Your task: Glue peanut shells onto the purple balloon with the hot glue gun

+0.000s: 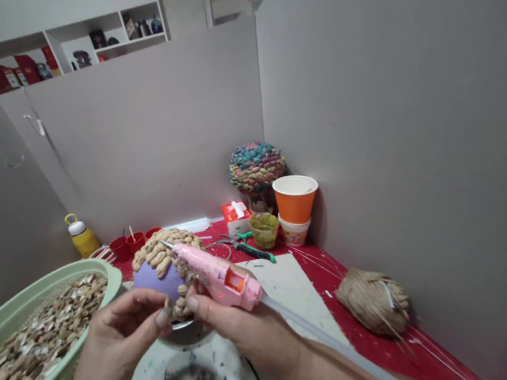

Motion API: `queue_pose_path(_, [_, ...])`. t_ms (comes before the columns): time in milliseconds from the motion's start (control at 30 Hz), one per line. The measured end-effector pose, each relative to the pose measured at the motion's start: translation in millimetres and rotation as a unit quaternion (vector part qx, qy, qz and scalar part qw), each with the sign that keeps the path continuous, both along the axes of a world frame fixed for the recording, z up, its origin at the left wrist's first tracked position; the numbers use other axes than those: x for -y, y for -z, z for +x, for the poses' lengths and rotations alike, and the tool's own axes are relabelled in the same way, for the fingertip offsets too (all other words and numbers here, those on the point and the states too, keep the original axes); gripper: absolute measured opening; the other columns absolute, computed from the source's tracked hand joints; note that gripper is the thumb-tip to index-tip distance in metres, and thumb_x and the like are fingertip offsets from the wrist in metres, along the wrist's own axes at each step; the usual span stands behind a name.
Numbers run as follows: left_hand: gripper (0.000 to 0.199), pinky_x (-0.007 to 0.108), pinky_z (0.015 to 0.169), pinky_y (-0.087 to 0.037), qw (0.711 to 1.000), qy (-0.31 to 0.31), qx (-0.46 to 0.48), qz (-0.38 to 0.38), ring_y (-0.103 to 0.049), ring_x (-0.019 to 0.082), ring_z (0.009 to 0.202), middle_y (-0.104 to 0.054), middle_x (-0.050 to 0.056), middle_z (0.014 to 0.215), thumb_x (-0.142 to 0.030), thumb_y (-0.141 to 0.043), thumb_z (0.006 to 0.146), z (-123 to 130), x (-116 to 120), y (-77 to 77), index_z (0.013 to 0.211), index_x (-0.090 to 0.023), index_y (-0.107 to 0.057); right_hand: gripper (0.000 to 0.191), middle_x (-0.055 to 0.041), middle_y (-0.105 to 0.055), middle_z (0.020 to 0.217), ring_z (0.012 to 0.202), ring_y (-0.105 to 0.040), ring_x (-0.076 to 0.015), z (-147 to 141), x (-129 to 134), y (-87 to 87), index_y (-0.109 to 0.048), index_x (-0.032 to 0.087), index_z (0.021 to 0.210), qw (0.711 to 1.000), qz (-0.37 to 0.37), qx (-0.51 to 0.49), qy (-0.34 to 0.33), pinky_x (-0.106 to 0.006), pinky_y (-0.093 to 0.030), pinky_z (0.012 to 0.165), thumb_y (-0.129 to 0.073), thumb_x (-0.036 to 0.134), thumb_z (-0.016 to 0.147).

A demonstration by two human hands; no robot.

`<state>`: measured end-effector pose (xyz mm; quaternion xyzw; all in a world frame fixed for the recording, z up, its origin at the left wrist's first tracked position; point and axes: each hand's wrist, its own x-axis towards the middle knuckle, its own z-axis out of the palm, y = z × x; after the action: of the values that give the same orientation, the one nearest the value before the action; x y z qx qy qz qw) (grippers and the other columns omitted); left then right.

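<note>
My right hand (243,325) is wrapped round a pink glue gun (203,270), its metal nozzle aimed left. A long translucent glue stick (309,324) runs out of the gun's back along my forearm. Just behind the gun is a purple ball (155,279), its top and right side covered in peanut shells (160,258). The ball rests on a shiny metal rim (187,334). In front of the ball's lower part, my left hand (120,332) pinches a small peanut shell (168,304) between thumb and finger. My fingers partly hide the ball.
At left stands a green basket (113,280) full of peanut shells. Behind the ball are red cups (119,249), pliers (254,252), an olive-coloured tub (263,229), an orange cup (294,202) and a colourful shell-covered tree (257,168). A twine ball (372,302) lies at right.
</note>
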<state>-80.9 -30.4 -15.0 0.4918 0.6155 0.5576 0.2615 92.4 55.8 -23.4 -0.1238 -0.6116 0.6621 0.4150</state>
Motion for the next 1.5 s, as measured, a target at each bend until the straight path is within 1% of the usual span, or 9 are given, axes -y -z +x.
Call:
queue_pose_path(100, [0.017,0.030,0.067,-0.052,0.976,-0.072,-0.196,0.067,-0.066,0.022,0.069,-0.073,0.004,0.077,-0.038,-0.076,0.071,-4,-5,-5.4,0.082,-0.025,-0.073,0.016,-0.0024,-0.067,0.082,0.084,-0.062,-0.0196,-1,-8,5.7,-0.069,0.019,0.092,0.999,-0.032,-0.022,0.024,-0.033,-0.051,0.080,-0.067,0.033,0.083])
queue_pose_path(233, [0.006,0.030,0.065,-0.048,0.897,-0.111,-0.403,0.143,-0.062,0.020,0.062,-0.069,0.002,0.072,-0.030,-0.068,0.078,-4,-19,-5.4,0.082,-0.026,-0.068,0.016,-0.0031,-0.070,0.088,0.089,-0.063,-0.0200,-3,-12,6.4,-0.071,0.019,0.093,0.998,-0.054,-0.005,0.026,-0.037,-0.050,0.089,-0.066,0.030,0.083])
queue_pose_path(400, [0.008,0.030,0.064,-0.047,0.832,-0.117,-0.524,0.138,-0.065,0.021,0.064,-0.070,0.004,0.076,-0.033,-0.060,0.084,-4,-34,0.4,0.083,-0.026,-0.065,0.011,-0.0022,-0.070,0.091,0.090,-0.062,-0.0197,-2,-11,-1.5,-0.071,0.019,0.088,0.999,-0.044,-0.007,0.031,-0.038,-0.049,0.092,-0.067,0.026,0.080])
queue_pose_path(600, [0.011,0.029,0.063,-0.045,0.777,-0.137,-0.602,0.120,-0.066,0.021,0.069,-0.069,0.005,0.077,-0.032,-0.056,0.089,-7,-39,3.8,0.082,-0.024,-0.060,0.020,-0.0033,-0.070,0.096,0.093,-0.063,-0.0211,-2,-13,1.6,-0.068,0.021,0.102,0.999,-0.025,-0.034,0.034,-0.040,-0.049,0.091,-0.064,0.023,0.083])
queue_pose_path(800, [0.004,0.027,0.058,-0.044,0.778,-0.125,-0.586,0.191,-0.063,0.017,0.062,-0.066,0.000,0.074,-0.025,-0.056,0.090,-8,-44,6.2,0.088,-0.022,-0.057,0.021,-0.0038,-0.071,0.098,0.100,-0.063,-0.0227,2,-11,-3.2,-0.070,0.021,0.102,0.999,0.009,-0.026,0.042,-0.042,-0.047,0.098,-0.063,0.025,0.083])
queue_pose_path(1000, [0.001,0.026,0.065,-0.048,0.769,-0.082,-0.590,0.230,-0.064,0.016,0.068,-0.066,0.001,0.077,-0.020,-0.059,0.089,-12,-43,8.0,0.088,-0.019,-0.059,0.023,-0.0024,-0.070,0.089,0.090,-0.064,-0.0219,2,-11,-4.6,-0.071,0.021,0.103,0.997,0.013,-0.013,0.072,-0.043,-0.047,0.098,-0.063,0.020,0.082])
queue_pose_path(1167, [0.010,0.026,0.068,-0.051,0.782,-0.069,-0.576,0.228,-0.066,0.017,0.074,-0.069,0.004,0.085,-0.020,-0.061,0.088,-15,-38,8.3,0.097,-0.018,-0.062,0.033,-0.0029,-0.072,0.096,0.093,-0.065,-0.0224,2,-13,-4.0,-0.069,0.023,0.115,0.997,0.026,-0.015,0.066,-0.042,-0.051,0.092,-0.062,0.019,0.083])
queue_pose_path(1333, [0.009,0.026,0.068,-0.052,0.786,-0.077,-0.569,0.232,-0.067,0.016,0.073,-0.069,0.004,0.085,-0.019,-0.061,0.088,-17,-37,10.6,0.097,-0.018,-0.063,0.034,-0.0027,-0.073,0.099,0.101,-0.064,-0.0223,1,-15,0.4,-0.068,0.025,0.117,0.998,0.026,-0.027,0.059,-0.043,-0.047,0.100,-0.061,0.017,0.084])
queue_pose_path(1500, [0.011,0.026,0.068,-0.052,0.780,-0.076,-0.572,0.241,-0.067,0.016,0.074,-0.070,0.005,0.086,-0.018,-0.060,0.088,-18,-38,13.1,0.098,-0.017,-0.062,0.040,-0.0016,-0.073,0.096,0.097,-0.066,-0.0218,2,-14,-2.5,-0.066,0.025,0.121,0.997,0.023,-0.023,0.066,-0.044,-0.047,0.101,-0.062,0.015,0.083])
